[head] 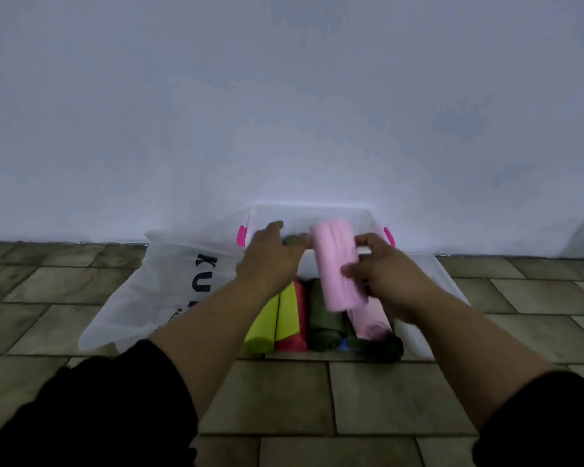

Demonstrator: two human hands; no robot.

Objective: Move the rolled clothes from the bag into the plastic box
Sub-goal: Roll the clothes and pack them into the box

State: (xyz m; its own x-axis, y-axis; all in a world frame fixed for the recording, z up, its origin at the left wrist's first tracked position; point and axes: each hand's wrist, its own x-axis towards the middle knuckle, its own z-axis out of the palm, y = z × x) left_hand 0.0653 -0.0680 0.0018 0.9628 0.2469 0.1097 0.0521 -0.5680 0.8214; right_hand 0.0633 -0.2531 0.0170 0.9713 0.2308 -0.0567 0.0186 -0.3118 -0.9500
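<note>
The right hand (381,267) is holding a pink roll (334,261) in its grip just above the box (364,217), where other rolls (324,318) are already lying side by side. The left hand (270,257) is reaching to the box's far end, onto an olive roll (294,241); its grip I cannot tell. The bag (162,284), left of the box, is looking nearly flat, so most seems done.

The person is wearing a black long-sleeved garment, the fabric showing plain and dark at both lower corners of the view. The left sleeve (91,409) and the right sleeve (547,423) are sitting pushed up, ending loosely near the elbows. The left forearm (209,321) and right forearm (452,328) are showing bare beyond the sleeves, as are the left hand (270,257) and right hand (388,267).
</note>
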